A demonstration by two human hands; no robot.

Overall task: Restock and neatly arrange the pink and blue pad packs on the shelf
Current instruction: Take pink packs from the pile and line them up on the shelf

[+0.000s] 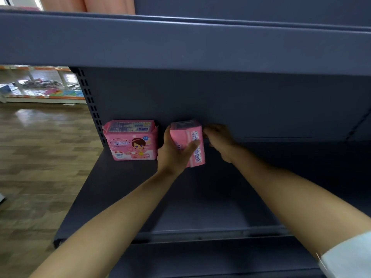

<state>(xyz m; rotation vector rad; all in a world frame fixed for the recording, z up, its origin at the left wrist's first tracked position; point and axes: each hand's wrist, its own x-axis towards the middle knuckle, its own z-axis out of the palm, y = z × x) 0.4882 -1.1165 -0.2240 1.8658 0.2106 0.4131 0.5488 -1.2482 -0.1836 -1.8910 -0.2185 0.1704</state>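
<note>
Left grip (174, 155) grasps pink pack (188, 135), turned side-on at shelf (140, 197) back, just right of first pack (130, 141) standing face-out in the corner, likely continuing the row; right grip (220, 141) steadies its far side, fingers hidden, can't tell if clenched

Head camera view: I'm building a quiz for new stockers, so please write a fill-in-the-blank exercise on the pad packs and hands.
1. The pink plastic pad pack with a cartoon girl stands at the ___ end of the dark grey metal shelf.
2. The left hand grips a second pad pack whose colour is ___.
3. The right hand sits at that held pack's ___ side.
Missing words: left; pink; right.
</note>
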